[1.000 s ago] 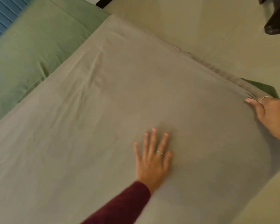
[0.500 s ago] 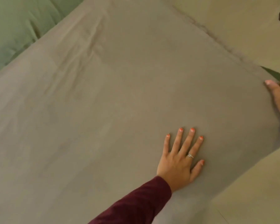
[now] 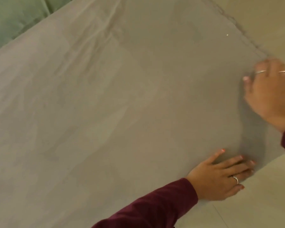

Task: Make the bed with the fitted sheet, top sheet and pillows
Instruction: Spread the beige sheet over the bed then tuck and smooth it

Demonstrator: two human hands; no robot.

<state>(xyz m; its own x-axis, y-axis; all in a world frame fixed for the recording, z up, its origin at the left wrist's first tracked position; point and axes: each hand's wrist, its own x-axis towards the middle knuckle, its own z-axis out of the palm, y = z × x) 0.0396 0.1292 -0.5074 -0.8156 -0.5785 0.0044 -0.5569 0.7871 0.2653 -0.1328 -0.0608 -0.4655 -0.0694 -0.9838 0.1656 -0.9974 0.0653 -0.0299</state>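
The sheet (image 3: 122, 104), grey-beige, lies spread flat over the bed and fills most of the view, faint creases running toward the top. Since half a second ago the left hand (image 3: 220, 178) has slid right along it to the near edge; it now presses flat, fingers straight, tips at the hem. The right hand (image 3: 270, 92) has come further in over the far-right corner and rests on the cloth there; it is blurred, so I cannot tell whether it grips the fabric. A green pillow (image 3: 15, 18) sits at the top left. Bare floor (image 3: 262, 203) borders the sheet's right and near edges.
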